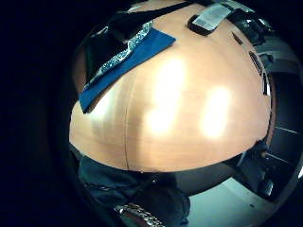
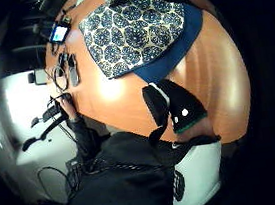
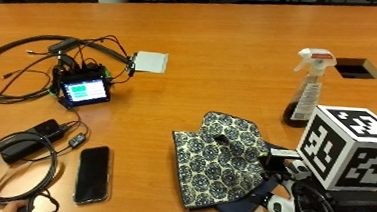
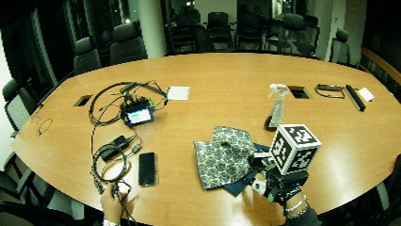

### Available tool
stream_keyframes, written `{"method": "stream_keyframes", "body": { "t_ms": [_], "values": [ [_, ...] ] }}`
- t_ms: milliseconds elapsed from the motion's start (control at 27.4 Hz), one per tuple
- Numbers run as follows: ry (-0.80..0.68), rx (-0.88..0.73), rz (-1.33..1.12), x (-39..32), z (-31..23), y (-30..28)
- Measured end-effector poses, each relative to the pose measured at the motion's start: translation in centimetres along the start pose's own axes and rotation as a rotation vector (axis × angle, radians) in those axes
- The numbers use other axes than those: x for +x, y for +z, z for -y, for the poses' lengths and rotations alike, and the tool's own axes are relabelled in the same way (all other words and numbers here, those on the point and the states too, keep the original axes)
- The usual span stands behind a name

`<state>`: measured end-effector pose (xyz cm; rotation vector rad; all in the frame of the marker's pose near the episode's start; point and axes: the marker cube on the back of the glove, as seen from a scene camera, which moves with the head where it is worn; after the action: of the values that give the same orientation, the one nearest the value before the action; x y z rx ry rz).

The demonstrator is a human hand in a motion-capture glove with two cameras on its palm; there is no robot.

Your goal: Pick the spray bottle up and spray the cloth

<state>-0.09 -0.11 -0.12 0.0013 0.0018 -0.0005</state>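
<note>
Spray bottle (image 3: 308,87) stands upright on the wooden table (image 3: 233,44), well apart from the gloved right hand (image 3: 289,193), which hovers at the patterned cloth's (image 3: 218,155) near edge; whether its fingers are open or curled cannot be told. A smartphone (image 3: 93,174) lies to the left.

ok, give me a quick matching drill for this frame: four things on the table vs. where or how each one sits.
Things:
1. spray bottle
2. patterned cloth
3. phone
4. small screen device

States:
A. lit, with cables plugged in
B. lying flat and dark beside a coil of cable
C. upright, beyond the gloved hand, untouched
D. spread over a blue cloth

Pairs: 1-C, 2-D, 3-B, 4-A
</note>
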Motion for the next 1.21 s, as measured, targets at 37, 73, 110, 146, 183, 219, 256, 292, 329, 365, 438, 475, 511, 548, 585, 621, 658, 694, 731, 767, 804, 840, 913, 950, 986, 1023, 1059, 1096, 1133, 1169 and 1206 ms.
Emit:
{"method": "stream_keyframes", "body": {
  "t_ms": [37, 73, 110, 146, 183, 219, 256, 292, 329, 365, 438, 475, 511, 548, 585, 621, 658, 694, 731, 767, 804, 840, 913, 950, 986, 1023, 1059, 1096, 1133, 1169, 1206],
  "values": [
    [-0.001, 0.001, -0.001, 0.0, 0.0, 0.0],
    [-0.002, 0.004, -0.002, -0.1, 0.1, -0.1],
    [-0.003, 0.009, -0.003, -0.1, 0.2, -0.2],
    [-0.005, 0.013, -0.005, -0.2, 0.4, -0.4],
    [-0.006, 0.017, -0.006, -0.4, 0.5, -0.5],
    [-0.007, 0.021, -0.006, -0.5, 0.6, -0.7],
    [-0.009, 0.024, -0.007, -0.7, 0.7, -0.8],
    [-0.011, 0.026, -0.008, -0.9, 0.9, -1.0],
    [-0.013, 0.027, -0.009, -1.0, 1.1, -1.2],
    [-0.016, 0.028, -0.01, -1.2, 1.3, -1.3],
    [-0.025, 0.027, -0.013, -1.5, 1.6, -1.5],
    [-0.03, 0.026, -0.015, -1.7, 1.7, -1.5],
    [-0.035, 0.025, -0.017, -1.9, 1.8, -1.5],
    [-0.041, 0.024, -0.019, -2.1, 1.9, -1.5],
    [-0.048, 0.023, -0.021, -2.4, 2.0, -1.4],
    [-0.054, 0.021, -0.023, -2.5, 2.1, -1.4],
    [-0.059, 0.018, -0.025, -2.7, 2.2, -1.3],
    [-0.062, 0.016, -0.027, -2.8, 2.2, -1.2],
    [-0.065, 0.013, -0.028, -2.9, 2.3, -1.2],
    [-0.066, 0.011, -0.03, -3.0, 2.3, -1.1],
    [-0.068, 0.009, -0.031, -3.0, 2.4, -1.1],
    [-0.069, 0.007, -0.033, -3.1, 2.4, -1.1],
    [-0.07, 0.005, -0.035, -3.1, 2.5, -1.1],
    [-0.071, 0.005, -0.036, -3.1, 2.6, -1.1],
    [-0.071, 0.004, -0.038, -3.1, 2.6, -1.1],
    [-0.072, 0.004, -0.038, -3.2, 2.7, -1.1],
    [-0.072, 0.004, -0.039, -3.2, 2.7, -1.1],
    [-0.072, 0.004, -0.04, -3.2, 2.8, -1.1],
    [-0.071, 0.005, -0.041, -3.3, 2.8, -1.1],
    [-0.071, 0.006, -0.042, -3.3, 2.9, -1.2],
    [-0.071, 0.007, -0.044, -3.3, 3.0, -1.3]
  ]
}}
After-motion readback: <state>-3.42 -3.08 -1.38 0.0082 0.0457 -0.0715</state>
